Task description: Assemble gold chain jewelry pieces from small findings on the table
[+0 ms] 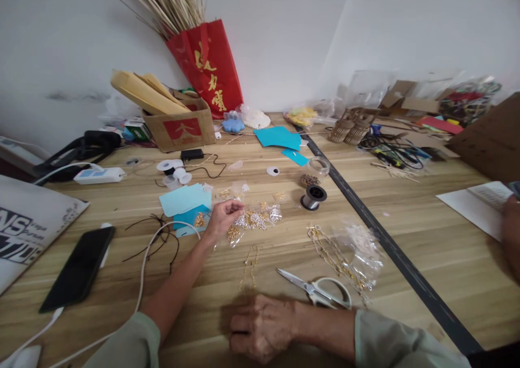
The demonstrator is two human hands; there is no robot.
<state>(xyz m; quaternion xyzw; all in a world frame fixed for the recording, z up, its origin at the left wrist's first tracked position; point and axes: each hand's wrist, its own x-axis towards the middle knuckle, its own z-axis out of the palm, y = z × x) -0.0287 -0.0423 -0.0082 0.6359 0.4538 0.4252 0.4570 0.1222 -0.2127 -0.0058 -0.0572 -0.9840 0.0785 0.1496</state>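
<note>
My left hand (222, 218) reaches over small clear bags of gold and silver jewellery findings (258, 218). Its fingers are pressed together at the tips; anything between them is too small to make out. Close to the table's front edge rests my right hand (263, 327), curled into a fist with its fingertips hidden underneath. A thin gold chain (252, 265) lies just beyond that fist. Scissors (314, 290) with pale handles lie partly behind my right forearm, blades pointing left. Farther right is a longer beaded necklace (335, 254) beside a clear plastic bag (363, 249).
A spool of wire (313, 197) and a glass jar (318, 168) stand beyond the bags. Blue cards (184, 199) lie left of them. A white cable (143, 281) crosses by my left forearm, near a phone (79, 268). Another person's hand (511, 230) is at far right.
</note>
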